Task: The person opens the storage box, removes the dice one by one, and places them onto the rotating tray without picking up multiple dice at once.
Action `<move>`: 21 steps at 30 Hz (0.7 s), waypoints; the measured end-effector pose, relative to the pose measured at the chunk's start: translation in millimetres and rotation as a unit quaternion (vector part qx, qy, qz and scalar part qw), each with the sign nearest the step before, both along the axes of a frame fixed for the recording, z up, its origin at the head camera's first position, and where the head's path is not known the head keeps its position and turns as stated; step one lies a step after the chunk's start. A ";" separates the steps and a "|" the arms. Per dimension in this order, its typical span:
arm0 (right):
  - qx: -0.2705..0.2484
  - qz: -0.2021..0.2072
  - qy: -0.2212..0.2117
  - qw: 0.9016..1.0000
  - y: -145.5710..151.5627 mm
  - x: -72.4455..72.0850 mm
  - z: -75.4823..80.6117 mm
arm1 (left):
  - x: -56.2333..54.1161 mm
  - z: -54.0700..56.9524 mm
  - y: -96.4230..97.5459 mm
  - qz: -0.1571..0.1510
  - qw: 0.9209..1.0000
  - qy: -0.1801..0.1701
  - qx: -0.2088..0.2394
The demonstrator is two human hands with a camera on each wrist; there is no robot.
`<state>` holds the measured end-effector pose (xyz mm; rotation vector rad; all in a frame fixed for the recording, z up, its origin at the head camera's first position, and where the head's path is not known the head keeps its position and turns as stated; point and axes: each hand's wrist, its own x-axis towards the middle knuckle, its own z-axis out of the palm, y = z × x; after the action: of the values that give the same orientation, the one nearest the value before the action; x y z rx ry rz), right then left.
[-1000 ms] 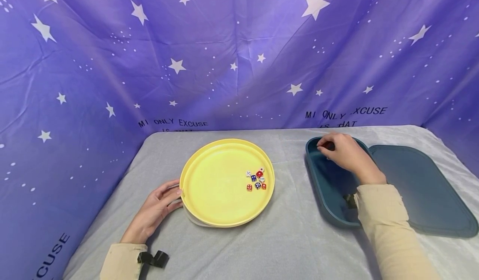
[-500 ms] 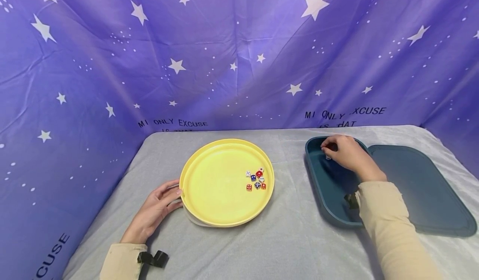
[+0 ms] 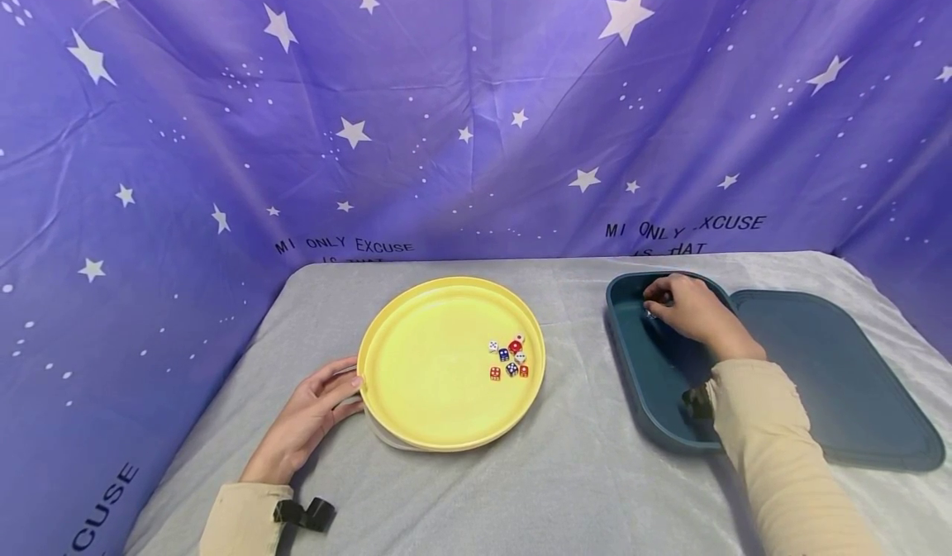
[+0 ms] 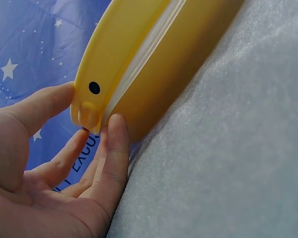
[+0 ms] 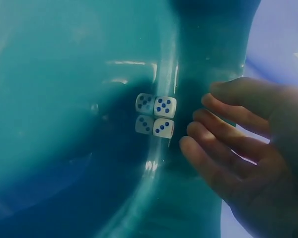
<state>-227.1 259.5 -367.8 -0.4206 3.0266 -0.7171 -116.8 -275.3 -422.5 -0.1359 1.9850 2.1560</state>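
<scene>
My left hand (image 3: pixel 308 415) holds the rim of a round yellow plastic tray (image 3: pixel 424 358). In the left wrist view, the thumb lies on the outer edge and the fingers sit underneath, by a rounded tab. Several red, white and blue dice (image 3: pixel 509 358) lie on the tray's right part. My right hand (image 3: pixel 687 308) reaches down into the far end of a dark teal box (image 3: pixel 632 374). In the right wrist view its fingers are loosely bent with nothing between them. White dice (image 5: pixel 164 116) with blue pips lie at the box's edge, mirrored beside it, just off the fingertips.
A dark teal lid (image 3: pixel 833 374) lies flat to the right of the box. Grey fabric (image 3: pixel 476 506) covers the table, and a purple curtain with stars (image 3: pixel 476 110) hangs behind. The right sleeve (image 3: pixel 773 449) crosses the box's near right corner.
The right hand has moved slightly lower and to the right inside the box. The left hand, the tray and its dice have stayed in place.
</scene>
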 end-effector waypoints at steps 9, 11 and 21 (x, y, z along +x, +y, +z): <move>-0.010 -0.002 -0.016 1.000 1.4 -0.6 -3.3 | -0.2 -0.4 0.2 0.001 1.000 -0.001 -0.003; -0.010 -0.004 -0.020 1.000 1.9 -1.2 -4.8 | -0.3 -0.8 0.1 -0.001 1.000 0.001 -0.005; -0.012 -0.004 -0.033 0.999 4.2 -3.0 -9.1 | -0.4 -1.4 -0.5 -0.004 1.000 0.003 -0.002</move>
<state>-230.1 263.7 -376.9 -0.3767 2.9630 -0.7541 -117.3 -275.8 -423.9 -0.1212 1.9903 2.1495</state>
